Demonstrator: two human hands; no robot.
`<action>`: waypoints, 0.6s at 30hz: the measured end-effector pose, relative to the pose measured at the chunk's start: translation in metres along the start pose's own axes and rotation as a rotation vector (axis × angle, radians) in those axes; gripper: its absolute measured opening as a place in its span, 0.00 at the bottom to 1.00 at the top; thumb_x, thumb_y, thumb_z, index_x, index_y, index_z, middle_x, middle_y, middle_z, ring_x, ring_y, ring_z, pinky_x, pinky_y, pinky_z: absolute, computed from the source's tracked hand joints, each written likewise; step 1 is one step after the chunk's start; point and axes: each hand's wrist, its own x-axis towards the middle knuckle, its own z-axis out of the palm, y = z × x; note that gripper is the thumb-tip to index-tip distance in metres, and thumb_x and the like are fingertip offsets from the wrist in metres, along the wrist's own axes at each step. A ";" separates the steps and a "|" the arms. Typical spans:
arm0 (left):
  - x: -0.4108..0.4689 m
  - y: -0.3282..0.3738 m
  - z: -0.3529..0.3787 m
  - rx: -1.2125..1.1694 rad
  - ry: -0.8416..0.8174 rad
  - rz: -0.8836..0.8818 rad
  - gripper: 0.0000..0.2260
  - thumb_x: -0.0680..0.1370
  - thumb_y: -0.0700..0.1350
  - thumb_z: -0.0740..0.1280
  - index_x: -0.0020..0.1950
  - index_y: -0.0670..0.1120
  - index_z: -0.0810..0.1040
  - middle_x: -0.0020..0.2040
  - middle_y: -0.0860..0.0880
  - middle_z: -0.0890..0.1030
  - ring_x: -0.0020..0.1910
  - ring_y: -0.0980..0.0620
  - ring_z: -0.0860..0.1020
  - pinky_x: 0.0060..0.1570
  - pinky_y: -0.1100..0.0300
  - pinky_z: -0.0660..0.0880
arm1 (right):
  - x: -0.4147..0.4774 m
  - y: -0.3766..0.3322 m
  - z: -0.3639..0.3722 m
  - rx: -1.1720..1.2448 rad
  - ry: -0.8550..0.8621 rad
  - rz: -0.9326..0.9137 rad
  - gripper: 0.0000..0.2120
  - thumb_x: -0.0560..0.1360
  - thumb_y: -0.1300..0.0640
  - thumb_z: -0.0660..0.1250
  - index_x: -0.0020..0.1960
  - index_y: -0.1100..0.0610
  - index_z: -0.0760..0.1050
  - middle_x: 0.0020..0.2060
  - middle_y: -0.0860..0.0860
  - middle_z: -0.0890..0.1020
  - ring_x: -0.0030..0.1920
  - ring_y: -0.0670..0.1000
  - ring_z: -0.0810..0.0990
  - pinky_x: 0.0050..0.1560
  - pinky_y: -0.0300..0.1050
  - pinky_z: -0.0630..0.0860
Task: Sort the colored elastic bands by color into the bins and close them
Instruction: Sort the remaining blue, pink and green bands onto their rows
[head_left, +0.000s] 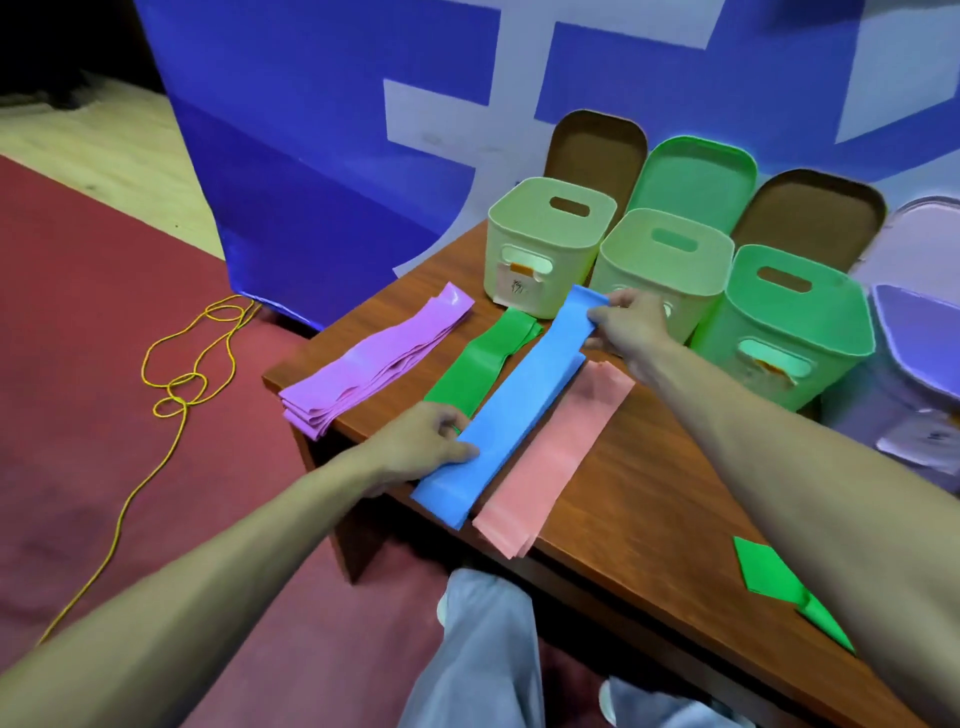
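On the wooden table (649, 499) four open bins (662, 275) stand in a row at the far side. The blue band (519, 410) lies flat between the green band (483, 364) and the pink band (556, 457). Both arms reach forward: the left hand (426, 441) holds its near part with curled fingers, and the right hand (623, 325) pinches its far end, just before the bins.

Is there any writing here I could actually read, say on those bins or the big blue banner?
No text reads clearly.
Front label on the leftmost bin: one handwritten mark, too blurred to read.
Paper label on the purple bin: too blurred to read.
Blue banner: large white strokes, cut off, unreadable.
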 end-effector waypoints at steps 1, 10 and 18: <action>0.003 -0.002 0.001 0.031 0.009 -0.001 0.07 0.74 0.40 0.71 0.40 0.45 0.74 0.31 0.50 0.68 0.27 0.55 0.66 0.26 0.64 0.63 | 0.005 0.004 0.005 -0.023 -0.001 0.015 0.12 0.71 0.69 0.64 0.38 0.53 0.69 0.33 0.57 0.76 0.27 0.54 0.79 0.36 0.51 0.80; 0.030 0.002 0.014 0.582 0.034 0.083 0.18 0.75 0.48 0.68 0.63 0.47 0.71 0.53 0.45 0.78 0.54 0.44 0.76 0.45 0.59 0.67 | 0.038 0.038 0.020 -0.206 0.028 0.044 0.08 0.73 0.69 0.65 0.42 0.58 0.70 0.34 0.53 0.74 0.17 0.46 0.74 0.21 0.38 0.74; 0.030 0.010 0.015 0.888 0.093 0.119 0.23 0.74 0.53 0.68 0.65 0.47 0.65 0.58 0.45 0.74 0.56 0.42 0.75 0.45 0.52 0.70 | 0.050 0.055 0.022 -0.623 0.011 -0.155 0.06 0.70 0.67 0.68 0.43 0.58 0.78 0.43 0.56 0.80 0.44 0.53 0.80 0.39 0.37 0.73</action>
